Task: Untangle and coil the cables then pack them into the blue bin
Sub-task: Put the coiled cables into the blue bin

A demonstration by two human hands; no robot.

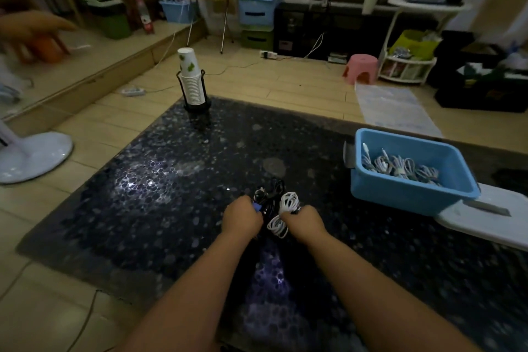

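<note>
A tangle of black cable (270,194) and white cable (287,203) lies on the dark pebble-patterned table (160,180), just in front of me. My left hand (243,216) grips the black cable near a small blue connector. My right hand (304,220) holds the white cable bundle, with loops hanging below its fingers. The blue bin (405,194) stands to the right on the table, apart from both hands, and several coiled white cables (400,168) lie inside it.
A white lid (491,220) lies under the bin's right end. A stack of paper cups (191,80) in a black holder stands at the table's far edge. Another person's hand (34,28) shows at the upper left. A fan base (34,156) sits on the floor.
</note>
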